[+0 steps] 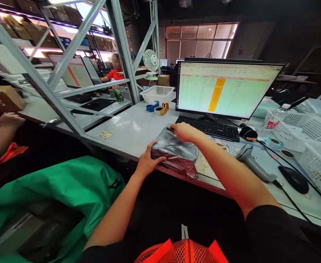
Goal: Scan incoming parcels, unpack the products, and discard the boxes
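Observation:
A parcel (174,149) wrapped in shiny silver-grey plastic lies at the front edge of the white desk (122,129). My left hand (147,160) grips its near left corner, thumb along the front side and fingers on top. My right hand (184,131) is closed over the parcel's far edge around a box cutter (170,128), of which only a small dark and orange part shows. The blade cannot be made out. Right behind that hand is a black keyboard (208,128).
Behind the keyboard stands a monitor (226,91). Tape dispensers (160,109) and a white basket (157,94) sit farther back. To the right are a barcode scanner (255,164), a mouse (293,179) and white baskets (308,126). A green bag (94,175) gapes at lower left; a co-worker's hand (11,122) is beyond.

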Tool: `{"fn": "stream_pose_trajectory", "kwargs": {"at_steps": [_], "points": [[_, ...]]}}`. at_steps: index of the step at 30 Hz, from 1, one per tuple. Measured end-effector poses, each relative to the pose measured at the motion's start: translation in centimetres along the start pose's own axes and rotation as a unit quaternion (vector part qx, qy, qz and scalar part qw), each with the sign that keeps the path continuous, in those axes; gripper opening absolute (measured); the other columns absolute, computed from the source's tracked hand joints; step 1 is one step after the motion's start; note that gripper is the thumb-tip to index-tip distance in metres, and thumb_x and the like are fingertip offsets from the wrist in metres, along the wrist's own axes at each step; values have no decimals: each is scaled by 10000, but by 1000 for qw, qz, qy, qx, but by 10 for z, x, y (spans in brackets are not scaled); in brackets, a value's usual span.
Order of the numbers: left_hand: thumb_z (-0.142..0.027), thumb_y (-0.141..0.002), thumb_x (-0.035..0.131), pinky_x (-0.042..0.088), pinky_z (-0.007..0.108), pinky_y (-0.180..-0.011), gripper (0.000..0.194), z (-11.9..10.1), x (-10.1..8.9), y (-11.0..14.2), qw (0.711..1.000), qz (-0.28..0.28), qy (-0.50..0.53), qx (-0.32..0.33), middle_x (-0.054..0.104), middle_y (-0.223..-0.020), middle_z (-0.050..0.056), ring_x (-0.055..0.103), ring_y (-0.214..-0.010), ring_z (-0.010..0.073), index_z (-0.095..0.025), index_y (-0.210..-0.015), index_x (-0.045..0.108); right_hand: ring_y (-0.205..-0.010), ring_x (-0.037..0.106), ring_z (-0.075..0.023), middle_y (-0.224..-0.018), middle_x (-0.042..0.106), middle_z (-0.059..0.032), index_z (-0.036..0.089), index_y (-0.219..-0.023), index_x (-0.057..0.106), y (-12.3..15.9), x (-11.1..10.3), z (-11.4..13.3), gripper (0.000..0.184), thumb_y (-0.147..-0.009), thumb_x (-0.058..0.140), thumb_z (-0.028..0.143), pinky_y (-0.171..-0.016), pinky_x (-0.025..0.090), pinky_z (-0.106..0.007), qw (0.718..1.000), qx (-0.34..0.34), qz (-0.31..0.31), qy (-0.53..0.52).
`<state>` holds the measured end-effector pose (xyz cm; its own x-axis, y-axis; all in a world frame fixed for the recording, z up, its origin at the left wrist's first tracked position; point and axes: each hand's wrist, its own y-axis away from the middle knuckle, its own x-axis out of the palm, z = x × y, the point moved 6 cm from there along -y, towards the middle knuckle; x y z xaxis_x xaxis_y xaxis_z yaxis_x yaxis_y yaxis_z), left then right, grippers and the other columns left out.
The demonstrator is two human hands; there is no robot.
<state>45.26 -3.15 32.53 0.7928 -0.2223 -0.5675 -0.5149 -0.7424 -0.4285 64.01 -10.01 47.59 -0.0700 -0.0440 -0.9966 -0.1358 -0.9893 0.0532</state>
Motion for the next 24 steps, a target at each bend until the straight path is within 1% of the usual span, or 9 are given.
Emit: {"fn": "stream_pose_trajectory", "kwargs": {"at_steps": [2,5,8,11,16,18,20,22,24], "points": [[-535,-837,880,564,478,-1114,819,-3,-3,3,1000,-8,-6,-10,652,-1533,95,665,-1369,379,-299,-1540,534,-1178,738,-322,-1372,731,-208,134,-1380,714,-13,2,15,428,-1031,465,134,-937,569,-359,999,6,33,14],[-529,-862,872,553,474,-1134,783,-9,-5,8,1000,-10,-13,-8,674,-1512,82,676,-1361,354,-304,-1532,535,-1127,756,-305,-1290,767,-199,154,-1286,765,14,8,6,383,-1020,490,138,-913,565,-342,998,-7,62,23],[-531,-871,873,557,465,-1131,749,-18,0,19,1000,-11,-16,4,702,-1469,88,696,-1331,335,-286,-1501,550,-1021,773,-268,-1186,809,-137,211,-1263,788,80,16,-37,399,-1038,461,174,-888,564,-329,994,-31,104,0],[-579,-872,862,592,458,-1068,724,-36,7,31,999,1,-30,31,727,-1404,102,724,-1260,328,-259,-1454,572,-1028,771,-240,-1219,811,-71,287,-1343,786,144,27,-98,467,-1045,433,221,-914,569,-318,995,-5,91,-45],[-644,-960,723,478,553,-1184,517,-100,0,13,976,-15,-105,192,614,-1514,184,571,-1398,387,-197,-1220,710,-1017,759,-289,-1260,774,-147,270,-1543,662,195,81,-181,530,-1066,433,291,-926,569,-389,980,199,-6,21],[-544,-1053,620,406,537,-1244,431,-125,7,-9,955,47,-100,274,593,-1551,168,519,-1448,353,-190,-1282,708,-1034,742,-290,-1264,738,-169,276,-1618,578,199,110,-190,557,-1083,421,280,-927,559,-393,971,236,-16,37],[-444,-1083,582,416,487,-1225,375,-139,26,-28,924,175,-100,324,654,-1489,131,559,-1397,309,-199,-1340,701,-1128,708,-304,-1283,703,-176,284,-1639,548,198,132,-192,563,-1084,452,275,-968,547,-401,969,245,-19,37],[-415,-1065,608,439,456,-1176,332,-143,44,-41,892,277,-120,336,701,-1411,104,597,-1322,297,-212,-1294,735,-1232,659,-325,-1315,686,-184,254,-1585,615,193,138,-192,532,-1066,500,268,-1039,527,-425,970,238,-38,22],[-406,-1050,623,459,432,-1109,276,-143,54,-47,879,307,-145,335,729,-1308,99,621,-1234,289,-208,-1181,764,-1279,632,-334,-1358,678,-189,210,-1534,662,182,125,-187,506,-1055,507,264,-1101,503,-450,972,215,-99,-10]]}}
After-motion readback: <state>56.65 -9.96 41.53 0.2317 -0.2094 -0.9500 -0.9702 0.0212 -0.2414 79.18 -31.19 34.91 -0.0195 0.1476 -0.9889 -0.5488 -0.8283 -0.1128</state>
